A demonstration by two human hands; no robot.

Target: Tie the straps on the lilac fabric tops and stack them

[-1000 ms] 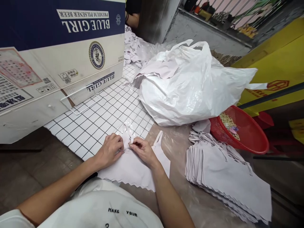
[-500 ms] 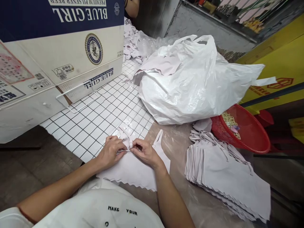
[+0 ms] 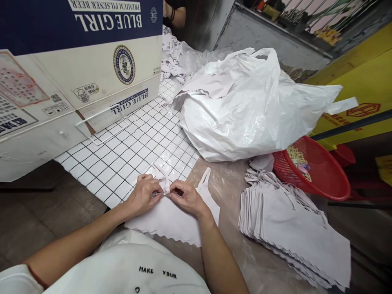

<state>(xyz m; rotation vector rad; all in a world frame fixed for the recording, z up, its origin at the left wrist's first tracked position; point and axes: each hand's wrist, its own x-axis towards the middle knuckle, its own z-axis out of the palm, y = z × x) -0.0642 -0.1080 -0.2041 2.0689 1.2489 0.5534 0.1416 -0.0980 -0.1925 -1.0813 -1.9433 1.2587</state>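
Note:
A pale lilac camisole top with a scalloped hem lies flat in front of me, one strap pointing away on the right. My left hand is closed in a pinch on its upper edge, close to the other strap. Beside it, my right hand pinches the same edge at the base of that strap, thumb against forefinger. The fingertips of both hands nearly meet. Exactly what sits between them is too small to make out.
At right lies a stack of similar tops. Behind it stands a red plastic basket with small pieces inside. A white plastic bag fills the back middle; a beer carton stands left on the checked tablecloth. Another person's arm shows at the back.
The view has shifted slightly, so the background sits a little lower and to the right. Both hands keep their pinch on the top; the person's arm at the back shows more.

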